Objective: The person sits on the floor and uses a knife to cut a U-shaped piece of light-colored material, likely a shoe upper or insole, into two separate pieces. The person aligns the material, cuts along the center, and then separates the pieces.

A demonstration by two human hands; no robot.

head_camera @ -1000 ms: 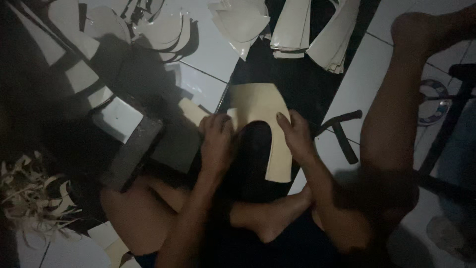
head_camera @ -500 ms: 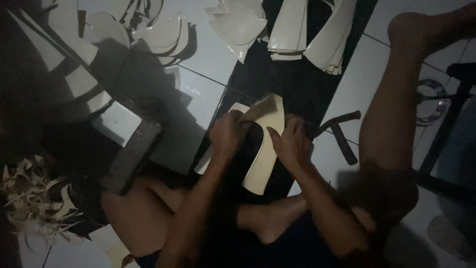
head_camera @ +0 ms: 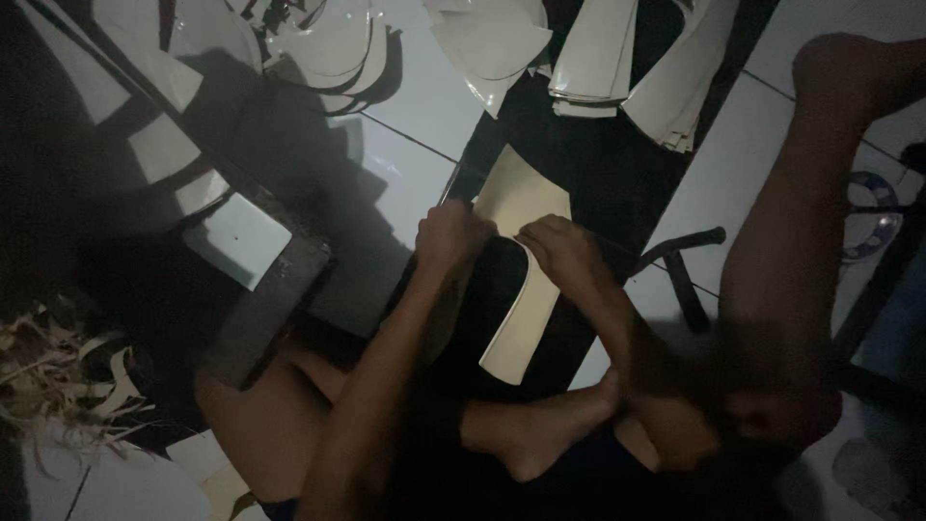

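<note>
Since a moment ago, I am turning the cream curved sheet piece [head_camera: 521, 280] so its long end is pointing near. Finished cut pieces [head_camera: 598, 58] are lying far off on the floor; this one is still in progress. Left hand [head_camera: 449, 236] and right hand [head_camera: 569, 256] are both gripping it closed over the black mat [head_camera: 608, 174].

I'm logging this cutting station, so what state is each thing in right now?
Left hand: gripping the cream sheet's edge.
Right hand: pressing on the sheet.
Cream sheet: curved cut piece, lying on the black mat.
Cut pieces: stacked at the mat's far end.
Scrap strips: loose heap on the floor.
Dark block: lying flat, white piece on it.
</note>
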